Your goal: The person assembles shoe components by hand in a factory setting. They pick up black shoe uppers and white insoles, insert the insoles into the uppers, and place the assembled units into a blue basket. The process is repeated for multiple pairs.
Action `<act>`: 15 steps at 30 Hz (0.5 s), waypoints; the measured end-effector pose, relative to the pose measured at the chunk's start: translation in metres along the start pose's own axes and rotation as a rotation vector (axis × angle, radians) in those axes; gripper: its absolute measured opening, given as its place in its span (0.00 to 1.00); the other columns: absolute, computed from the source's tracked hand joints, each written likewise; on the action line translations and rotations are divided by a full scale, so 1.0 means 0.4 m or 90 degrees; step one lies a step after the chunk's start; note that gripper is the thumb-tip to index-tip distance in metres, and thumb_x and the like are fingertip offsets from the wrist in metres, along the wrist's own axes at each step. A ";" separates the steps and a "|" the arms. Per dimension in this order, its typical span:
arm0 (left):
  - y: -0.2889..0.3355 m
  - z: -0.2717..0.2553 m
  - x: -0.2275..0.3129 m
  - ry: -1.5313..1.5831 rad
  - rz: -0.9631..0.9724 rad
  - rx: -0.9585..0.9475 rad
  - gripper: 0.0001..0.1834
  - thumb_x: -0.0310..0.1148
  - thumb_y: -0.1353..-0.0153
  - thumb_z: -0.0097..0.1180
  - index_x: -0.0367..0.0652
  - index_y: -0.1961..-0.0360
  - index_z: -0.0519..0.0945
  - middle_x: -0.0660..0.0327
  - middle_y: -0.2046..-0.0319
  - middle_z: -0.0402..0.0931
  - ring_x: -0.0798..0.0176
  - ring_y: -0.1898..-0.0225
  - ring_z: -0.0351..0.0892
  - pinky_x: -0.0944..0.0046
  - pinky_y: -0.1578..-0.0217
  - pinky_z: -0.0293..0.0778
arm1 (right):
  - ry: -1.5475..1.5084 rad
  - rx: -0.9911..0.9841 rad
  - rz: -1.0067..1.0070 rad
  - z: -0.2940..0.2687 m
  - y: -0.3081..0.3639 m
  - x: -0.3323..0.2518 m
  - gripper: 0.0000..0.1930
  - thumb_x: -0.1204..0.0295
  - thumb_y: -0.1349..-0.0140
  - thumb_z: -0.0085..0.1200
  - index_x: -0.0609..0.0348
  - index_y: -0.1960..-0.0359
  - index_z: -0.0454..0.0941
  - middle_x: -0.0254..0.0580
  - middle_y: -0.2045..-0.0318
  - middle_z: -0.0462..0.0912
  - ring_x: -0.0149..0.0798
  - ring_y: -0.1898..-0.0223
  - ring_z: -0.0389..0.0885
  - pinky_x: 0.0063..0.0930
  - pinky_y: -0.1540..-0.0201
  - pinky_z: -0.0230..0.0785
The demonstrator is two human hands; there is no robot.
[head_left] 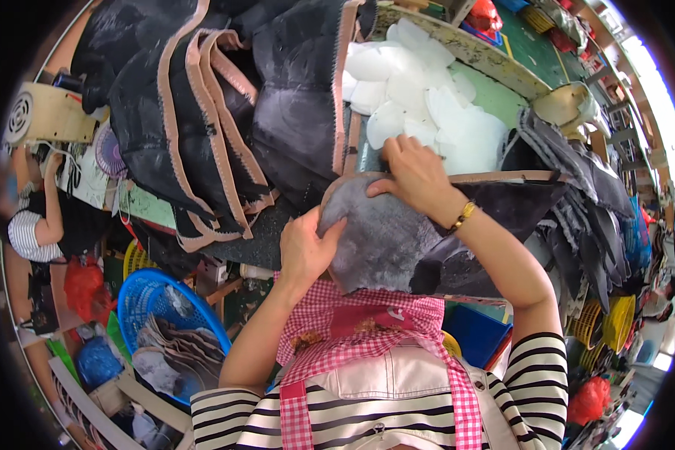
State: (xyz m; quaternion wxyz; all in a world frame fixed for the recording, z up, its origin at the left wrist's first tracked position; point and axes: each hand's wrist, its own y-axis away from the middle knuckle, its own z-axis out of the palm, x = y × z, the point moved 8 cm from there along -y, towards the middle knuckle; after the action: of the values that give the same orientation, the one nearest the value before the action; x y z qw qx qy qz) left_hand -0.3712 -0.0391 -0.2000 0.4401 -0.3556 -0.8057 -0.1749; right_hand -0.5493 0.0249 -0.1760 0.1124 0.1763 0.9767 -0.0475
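In front of me is a dark fabric piece (382, 232) with a rounded, fuzzy grey face, a tan edge and a black panel stretching right. At its left edge, my left hand (307, 251) is closed on it, thumb on the grey face and fingers partly hidden. My right hand (416, 176) grips its upper edge, thumb on the grey side and fingers curled beyond the rim. Just past those fingers lies a loose heap of thin, whitish curved sheets (435, 97). Left of the heap, large black fabric pieces (277, 97) with tan zigzag-stitched edges are piled up.
Grey-black pieces (577, 195) hang stacked at the right. A blue basket (135, 296) with more grey pieces stands at lower left. Beyond it, another person's arm (49, 210) is near a beige machine (49, 112). Yellow baskets (615, 319) are at far right.
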 end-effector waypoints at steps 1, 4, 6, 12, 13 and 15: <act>0.007 -0.003 0.003 -0.001 0.017 -0.007 0.10 0.34 0.44 0.61 0.37 0.67 0.82 0.50 0.78 0.80 0.46 0.74 0.81 0.58 0.70 0.75 | -0.050 -0.032 -0.025 0.014 0.014 -0.001 0.30 0.53 0.57 0.69 0.59 0.57 0.71 0.45 0.55 0.77 0.49 0.51 0.75 0.40 0.55 0.69; 0.056 -0.034 0.034 0.079 0.104 0.019 0.08 0.28 0.44 0.61 0.36 0.64 0.82 0.50 0.76 0.81 0.52 0.74 0.83 0.64 0.70 0.75 | -0.304 0.031 -0.149 -0.030 0.041 0.036 0.32 0.58 0.54 0.69 0.61 0.49 0.71 0.45 0.53 0.77 0.50 0.51 0.75 0.37 0.53 0.69; 0.079 -0.058 0.039 0.137 0.103 -0.005 0.10 0.26 0.45 0.62 0.36 0.61 0.82 0.51 0.75 0.81 0.56 0.73 0.84 0.66 0.68 0.76 | -0.405 -0.084 -0.188 -0.077 0.057 0.004 0.24 0.62 0.53 0.68 0.60 0.56 0.78 0.47 0.63 0.82 0.51 0.60 0.80 0.38 0.60 0.72; 0.030 -0.118 0.269 -0.053 0.171 -0.206 0.19 0.25 0.51 0.66 0.38 0.55 0.82 0.51 0.67 0.83 0.56 0.65 0.86 0.67 0.61 0.78 | -0.217 -0.026 -0.331 -0.171 0.145 -0.185 0.10 0.68 0.57 0.66 0.58 0.75 0.80 0.46 0.76 0.81 0.52 0.70 0.81 0.42 0.67 0.72; 0.023 -0.086 0.271 -0.100 0.188 -0.312 0.17 0.25 0.52 0.64 0.40 0.57 0.83 0.51 0.71 0.82 0.49 0.68 0.84 0.62 0.66 0.78 | -0.198 -0.029 -0.330 -0.173 0.156 -0.198 0.10 0.68 0.58 0.66 0.55 0.73 0.81 0.45 0.77 0.80 0.52 0.70 0.81 0.42 0.67 0.72; 0.045 -0.090 0.284 -0.113 0.271 -0.257 0.15 0.25 0.50 0.61 0.42 0.58 0.82 0.50 0.73 0.81 0.49 0.71 0.83 0.59 0.70 0.78 | -0.246 -0.057 -0.248 -0.165 0.143 -0.142 0.10 0.68 0.57 0.66 0.54 0.72 0.82 0.44 0.76 0.81 0.52 0.68 0.81 0.43 0.65 0.72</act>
State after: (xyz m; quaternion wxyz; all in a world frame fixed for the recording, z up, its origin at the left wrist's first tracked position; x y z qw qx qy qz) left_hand -0.3779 -0.0004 -0.0860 0.3154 -0.6104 -0.6975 -0.2034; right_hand -0.4905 0.0681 -0.1017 0.2930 -0.0323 0.9538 -0.0575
